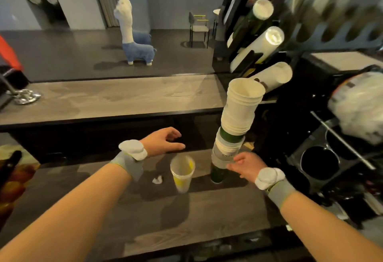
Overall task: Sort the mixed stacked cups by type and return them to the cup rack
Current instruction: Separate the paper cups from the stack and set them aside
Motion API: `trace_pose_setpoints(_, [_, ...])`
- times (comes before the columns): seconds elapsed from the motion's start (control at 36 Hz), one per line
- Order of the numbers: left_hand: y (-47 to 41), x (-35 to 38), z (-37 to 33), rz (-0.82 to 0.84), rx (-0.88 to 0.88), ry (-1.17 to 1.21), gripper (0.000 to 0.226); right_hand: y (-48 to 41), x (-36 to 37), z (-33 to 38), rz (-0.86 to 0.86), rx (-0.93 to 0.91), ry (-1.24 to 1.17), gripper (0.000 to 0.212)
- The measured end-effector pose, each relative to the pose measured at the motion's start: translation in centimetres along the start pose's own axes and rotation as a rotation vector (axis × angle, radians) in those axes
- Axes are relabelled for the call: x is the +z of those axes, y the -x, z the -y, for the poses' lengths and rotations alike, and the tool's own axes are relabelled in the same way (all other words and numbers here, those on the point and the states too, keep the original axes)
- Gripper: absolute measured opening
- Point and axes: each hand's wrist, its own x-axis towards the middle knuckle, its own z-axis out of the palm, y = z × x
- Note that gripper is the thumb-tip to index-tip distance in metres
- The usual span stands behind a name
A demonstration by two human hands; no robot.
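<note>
A tall mixed stack of cups (236,120) stands on the dark counter, leaning right, with white paper cups on top, green and clear ones lower down. My right hand (245,164) is at the stack's lower clear section, fingers spread and touching or nearly touching it. A single clear cup with yellow print (182,172) stands upright just left of the stack. My left hand (163,140) hovers open above and behind that cup, holding nothing. The cup rack (259,39) at the upper right holds slanted rows of white and green cups.
A raised wooden ledge (116,97) runs behind the counter. A small crumpled white scrap (157,179) lies left of the yellow cup. Round black holes (320,162) and a plastic bag (360,104) are on the right. A blue and white toy llama (134,39) stands on the floor beyond.
</note>
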Motion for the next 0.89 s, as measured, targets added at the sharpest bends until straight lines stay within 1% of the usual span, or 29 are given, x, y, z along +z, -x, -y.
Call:
trace_pose_setpoints(0.08, [-0.7, -0.1, -3.7, -0.047, 0.067, 0.035, 0.052, 0.8, -3.6, 1.7, -0.08, -0.044, -0.038, 0.055])
trace_pose_setpoints(0.14, [-1.3, 0.0, -6.2, -0.064, 0.109, 0.075, 0.055, 1.4, -6.3, 3.0, -0.163, -0.093, -0.055, 0.072])
trace_pose_setpoints(0.22, [-2.3, 0.3, -9.0, -0.083, 0.145, 0.161, 0.065, 1.6, -9.1, 4.7, -0.254, -0.167, -0.097, 0.092])
trace_pose_setpoints(0.28, [-2.8, 0.6, -10.7, -0.114, 0.173, 0.195, 0.075, 1.5, -10.5, 5.4, -0.306, -0.193, -0.106, 0.097])
trace_pose_setpoints(0.36, [-3.6, 1.1, -12.6, -0.143, 0.189, 0.221, 0.086, 1.2, -11.5, 6.2, -0.318, -0.235, -0.09, 0.097])
trace_pose_setpoints(0.44, [-4.5, 1.3, -13.6, -0.135, 0.197, 0.228, 0.089, 0.9, -11.7, 6.7, -0.275, -0.274, -0.069, 0.093])
trace_pose_setpoints(0.53, [-4.8, 1.4, -14.2, -0.14, 0.231, 0.188, 0.08, 0.6, -11.3, 7.1, -0.274, -0.322, -0.087, 0.085])
trace_pose_setpoints(0.58, [-4.9, 1.6, -14.6, -0.147, 0.253, 0.187, 0.071, 0.4, -11.1, 7.2, -0.28, -0.341, -0.11, 0.077])
trace_pose_setpoints(0.64, [-4.9, 1.7, -14.9, -0.147, 0.26, 0.199, 0.067, 0.2, -10.9, 7.3, -0.286, -0.346, -0.121, 0.072])
trace_pose_setpoints(0.75, [-4.8, 1.8, -14.9, -0.15, 0.26, 0.224, 0.063, -0.1, -10.8, 7.4, -0.296, -0.352, -0.113, 0.07])
trace_pose_setpoints(0.89, [-4.5, 1.5, -15.1, -0.17, 0.262, 0.194, 0.066, -0.1, -10.9, 7.8, -0.289, -0.374, -0.114, 0.072])
